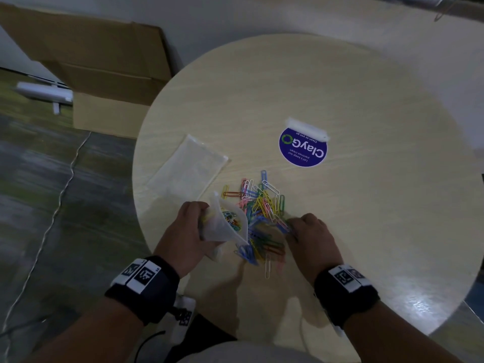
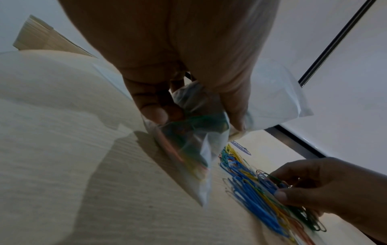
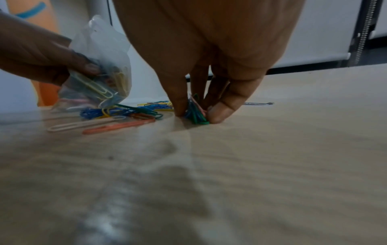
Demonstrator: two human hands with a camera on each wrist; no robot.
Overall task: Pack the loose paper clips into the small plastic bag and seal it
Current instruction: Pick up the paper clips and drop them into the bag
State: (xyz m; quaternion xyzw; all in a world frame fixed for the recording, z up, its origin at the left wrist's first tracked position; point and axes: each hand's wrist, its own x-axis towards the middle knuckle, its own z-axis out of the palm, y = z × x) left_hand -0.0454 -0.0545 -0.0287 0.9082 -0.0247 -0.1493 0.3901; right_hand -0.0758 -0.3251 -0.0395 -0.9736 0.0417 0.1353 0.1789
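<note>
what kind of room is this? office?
Probably an office pantry or break area: a round wood-grain table carries a ClayGo sticker about keeping pantries clean, and a cardboard box stands on the floor beside it.

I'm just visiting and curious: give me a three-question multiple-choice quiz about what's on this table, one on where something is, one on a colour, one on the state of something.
1. Where does the spare flat plastic bag lie?
A. on the round table, left of the clip pile
B. on the cardboard box
C. under the sticker

2. What colour is the round ClayGo sticker?
A. red
B. blue
C. yellow

3. What state is the small bag in the left hand?
A. sealed and full
B. empty
C. open, with some paper clips inside

Answers: 1 A, the head view shows it flat on the table beside the clips. 2 B, blue with white lettering. 3 C, its mouth gapes and coloured clips show through, while the right hand pinches more.
</note>
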